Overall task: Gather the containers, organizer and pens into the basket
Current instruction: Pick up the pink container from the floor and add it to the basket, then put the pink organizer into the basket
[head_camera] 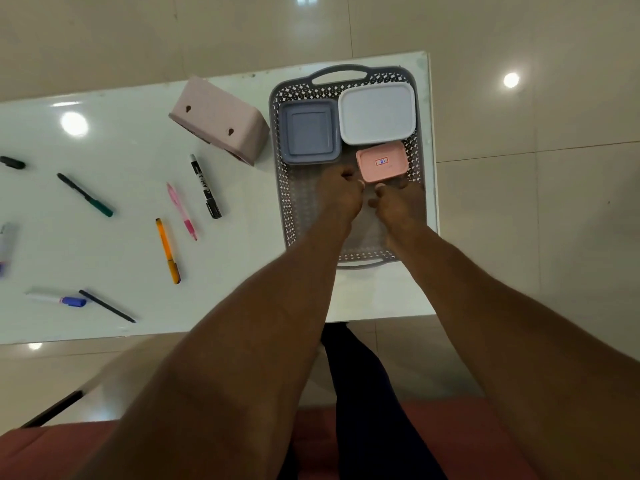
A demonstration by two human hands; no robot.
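Note:
A grey perforated basket [282,188] stands at the table's right end. Inside it lie a grey-blue lidded container [309,136], a white lidded container [377,112] and a small pink container [381,161] with a label. My left hand [341,194] and my right hand [400,200] are both in the basket at the pink container's near edge, with fingers curled against its two near corners. The pink organizer [221,121] lies on its side just left of the basket. Several pens lie on the table, among them a black marker [205,185], a pink pen [181,211] and an orange pen [168,251].
More pens lie farther left: a green-capped pen [85,195], a blue-capped marker [57,299], a thin black pen [106,305] and a black cap [12,162]. The white table [114,150] ends just right of the basket. A red seat [450,427] is below me.

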